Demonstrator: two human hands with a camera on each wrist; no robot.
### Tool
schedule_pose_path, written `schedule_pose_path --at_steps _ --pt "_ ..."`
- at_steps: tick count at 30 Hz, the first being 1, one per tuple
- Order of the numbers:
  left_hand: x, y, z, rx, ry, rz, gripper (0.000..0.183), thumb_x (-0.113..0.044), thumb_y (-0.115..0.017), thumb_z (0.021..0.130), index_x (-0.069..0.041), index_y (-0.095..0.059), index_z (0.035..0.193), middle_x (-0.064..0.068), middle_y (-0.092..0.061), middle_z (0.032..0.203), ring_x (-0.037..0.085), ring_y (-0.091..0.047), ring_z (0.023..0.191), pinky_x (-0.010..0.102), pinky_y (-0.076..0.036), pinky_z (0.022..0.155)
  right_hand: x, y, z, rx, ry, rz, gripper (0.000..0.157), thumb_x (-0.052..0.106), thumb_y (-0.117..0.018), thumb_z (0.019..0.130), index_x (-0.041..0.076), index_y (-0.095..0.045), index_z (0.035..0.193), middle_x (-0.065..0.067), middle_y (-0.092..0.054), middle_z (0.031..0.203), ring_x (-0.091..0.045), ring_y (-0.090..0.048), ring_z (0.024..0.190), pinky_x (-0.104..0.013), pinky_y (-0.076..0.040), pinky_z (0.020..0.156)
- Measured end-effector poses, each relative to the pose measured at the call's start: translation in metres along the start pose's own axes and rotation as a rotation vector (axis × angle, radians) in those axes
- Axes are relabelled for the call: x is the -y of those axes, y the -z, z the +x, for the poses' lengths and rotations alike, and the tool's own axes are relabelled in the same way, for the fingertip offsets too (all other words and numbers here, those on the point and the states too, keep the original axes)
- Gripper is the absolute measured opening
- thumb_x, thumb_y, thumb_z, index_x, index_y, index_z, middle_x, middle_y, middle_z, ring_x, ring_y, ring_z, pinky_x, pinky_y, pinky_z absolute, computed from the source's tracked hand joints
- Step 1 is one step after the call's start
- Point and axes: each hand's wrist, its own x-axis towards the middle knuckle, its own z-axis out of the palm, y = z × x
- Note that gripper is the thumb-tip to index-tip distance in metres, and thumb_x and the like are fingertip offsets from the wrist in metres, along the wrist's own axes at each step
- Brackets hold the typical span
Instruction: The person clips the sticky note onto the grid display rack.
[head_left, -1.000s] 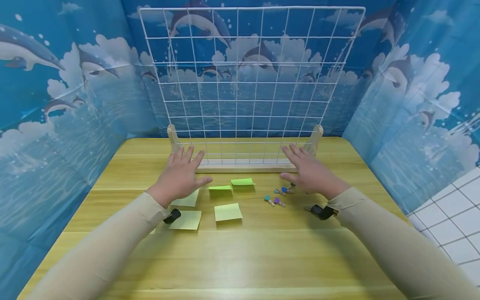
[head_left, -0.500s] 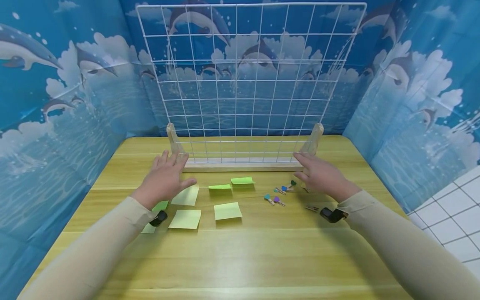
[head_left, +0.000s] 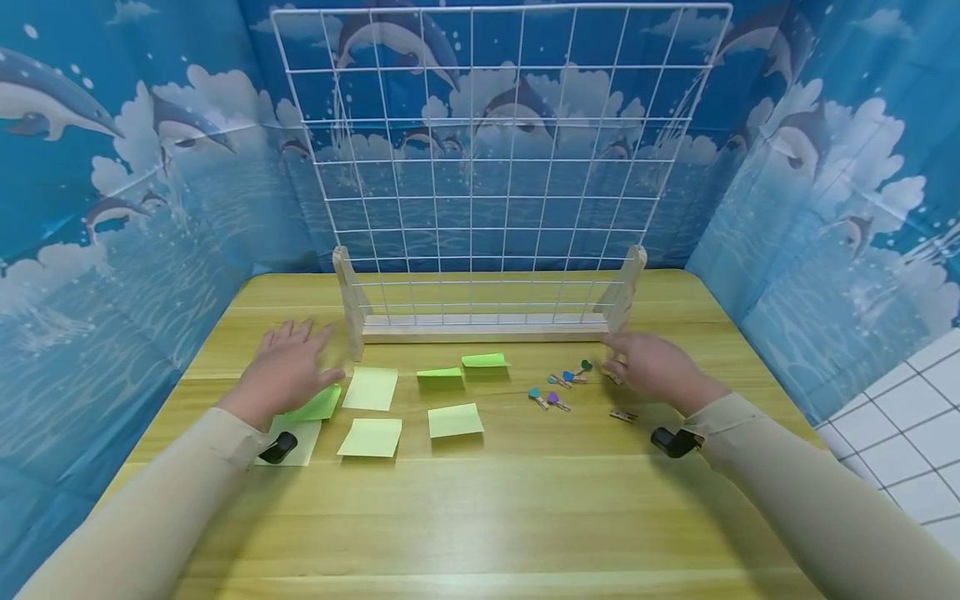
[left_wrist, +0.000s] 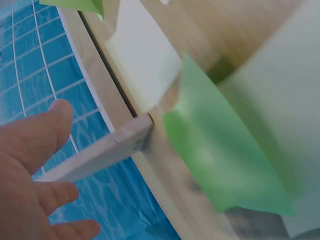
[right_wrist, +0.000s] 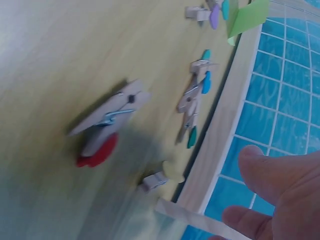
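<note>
My left hand (head_left: 285, 371) hovers at the table's left side with fingers spread, holding nothing. Under and beside it lie a green sticky note (head_left: 321, 403) and a pale sticky note (head_left: 303, 443), partly hidden by the hand and wrist strap. My right hand (head_left: 660, 368) is at the right, by the rack's foot, its fingers loosely bent and nothing seen in them. Small wooden clothespins with coloured hearts lie near it. A red-heart clothespin (right_wrist: 102, 127) and a yellow-heart clothespin (right_wrist: 159, 178) show in the right wrist view, apart from the fingers.
A white wire grid rack (head_left: 487, 337) stands upright on wooden feet at the back. Pale yellow sticky notes (head_left: 370, 438) and bright green sticky notes (head_left: 485, 361) lie in front of it. Dolphin-print curtains (head_left: 142, 275) enclose the wooden table (head_left: 480, 517).
My left hand has moved left and toward me, uncovering notes. My right hand has moved right and slightly nearer, away from the rack, its fingers bending more.
</note>
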Motion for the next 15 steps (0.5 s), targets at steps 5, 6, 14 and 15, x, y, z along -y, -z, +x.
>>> schedule_pose_path --at_steps 5,6,14,15 --pt "0.017 -0.006 -0.005 0.028 -0.002 -0.032 0.081 -0.048 -0.062 0.104 -0.004 -0.033 0.164 0.036 -0.025 0.167 0.062 -0.017 0.154 0.077 -0.012 0.123 -0.005 -0.006 -0.001 0.016 0.011 0.006 0.047 0.02 -0.068 0.104 0.001 -0.06 0.146 -0.025 -0.072 0.128 -0.041 -0.072 0.114 -0.059 -0.058 0.095" --pt "0.02 -0.007 -0.006 0.036 -0.004 -0.045 0.081 -0.048 -0.062 0.104 -0.003 -0.032 0.164 0.036 -0.025 0.167 0.061 -0.019 0.154 0.077 -0.012 0.123 -0.007 -0.007 -0.001 0.022 0.015 0.007 0.046 0.02 -0.068 0.104 0.001 -0.061 0.145 -0.025 -0.073 0.127 -0.04 -0.073 0.113 -0.059 -0.059 0.094" --pt "0.037 -0.012 -0.006 0.134 -0.013 -0.099 0.079 -0.042 -0.066 0.103 0.003 -0.036 0.161 0.037 -0.045 0.155 0.057 -0.044 0.143 0.072 -0.035 0.116 -0.016 -0.011 -0.001 0.064 0.012 0.032 0.044 0.019 -0.068 0.103 0.0 -0.063 0.143 -0.029 -0.067 0.136 -0.048 -0.065 0.126 -0.064 -0.052 0.104" --pt "0.038 -0.013 -0.006 0.15 -0.013 -0.103 0.079 -0.041 -0.067 0.103 0.004 -0.037 0.16 0.038 -0.048 0.152 0.057 -0.047 0.14 0.071 -0.039 0.114 -0.017 -0.011 -0.002 0.074 0.012 0.036 0.045 0.019 -0.068 0.103 0.0 -0.063 0.144 -0.029 -0.066 0.137 -0.049 -0.064 0.127 -0.064 -0.051 0.105"
